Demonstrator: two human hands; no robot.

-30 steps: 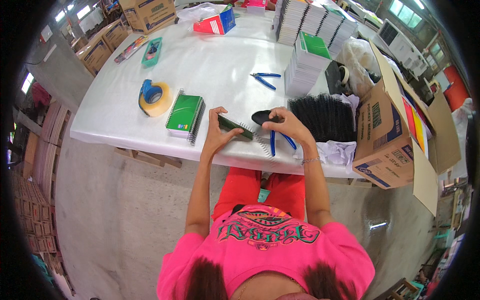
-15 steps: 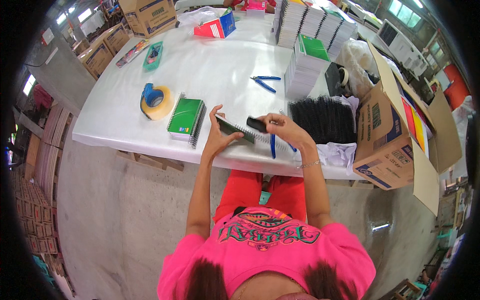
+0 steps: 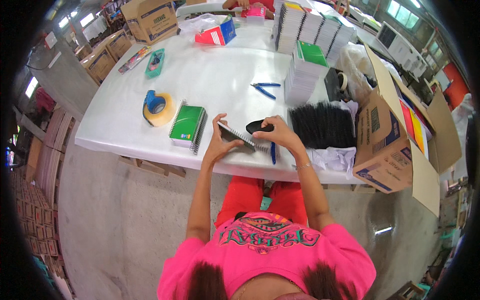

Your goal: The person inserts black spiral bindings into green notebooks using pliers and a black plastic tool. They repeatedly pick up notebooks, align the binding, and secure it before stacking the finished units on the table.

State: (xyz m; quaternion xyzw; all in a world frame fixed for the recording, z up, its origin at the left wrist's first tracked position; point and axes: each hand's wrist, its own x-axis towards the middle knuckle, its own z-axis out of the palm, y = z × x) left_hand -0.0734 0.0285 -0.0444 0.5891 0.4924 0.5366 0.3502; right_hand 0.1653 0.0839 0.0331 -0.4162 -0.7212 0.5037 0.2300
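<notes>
My left hand point(image 3: 218, 146) is closed around a small notebook point(image 3: 237, 136), tilted up on its edge above the table. A wire coil point(image 3: 261, 148) runs along the notebook's edge and sticks out past its right end. In my right hand point(image 3: 281, 133) is a flat, rounded black piece point(image 3: 254, 127), pinched between thumb and fingers just above the coil. Below that hand lies a blue-handled tool point(image 3: 273, 153), partly hidden. Left of my hands sits a small stack of green-covered spiral notebooks point(image 3: 188, 123).
A tape roll in a blue dispenser point(image 3: 159, 110) stands at left. Blue-handled cutters point(image 3: 266, 91) lie ahead, beside a notebook stack point(image 3: 301, 82). Many black coils point(image 3: 321, 126) and an open carton point(image 3: 382, 140) are at right. Across the table, another person's hands point(image 3: 243, 4) hold something pink.
The black piece has turned and now shows its broad face. My right hand has shifted slightly left, and less coil shows beyond the notebook's end.
</notes>
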